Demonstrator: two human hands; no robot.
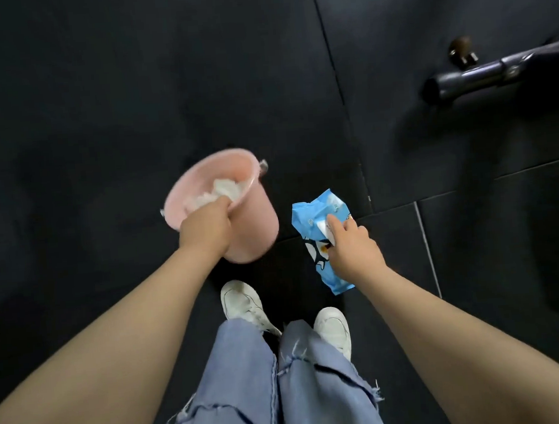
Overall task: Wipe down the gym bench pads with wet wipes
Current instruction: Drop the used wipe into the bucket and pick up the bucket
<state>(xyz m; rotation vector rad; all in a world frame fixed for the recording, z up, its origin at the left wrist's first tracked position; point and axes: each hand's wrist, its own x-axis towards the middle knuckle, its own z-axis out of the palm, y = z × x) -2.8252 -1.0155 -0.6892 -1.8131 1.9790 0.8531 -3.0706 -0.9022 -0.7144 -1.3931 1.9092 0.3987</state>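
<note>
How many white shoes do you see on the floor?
2: the left shoe sits just below the pink bucket; the right shoe sits below the blue wipes pack. Jeans cover both heels.

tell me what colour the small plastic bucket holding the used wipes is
The small plastic bucket is pale pink, seen in the head view.

Left hand (pixel 205 222) grips near rim of round pink plastic bucket (pixel 238 215), bucket tilted, crumpled white used wipes (pixel 219 191) inside. Right hand (pixel 353 248) rests on blue plastic wet-wipe pack (pixel 309 221), forefinger extended, touching white wipe (pixel 326 231) at pack opening. Pack just right of bucket, apart from it. Below: white sneakers (pixel 242 303), frayed light-blue jeans (pixel 238 382). Black rubber tile floor (pixel 128 90). Black metal bench frame bar (pixel 481 73) upper right.
</note>
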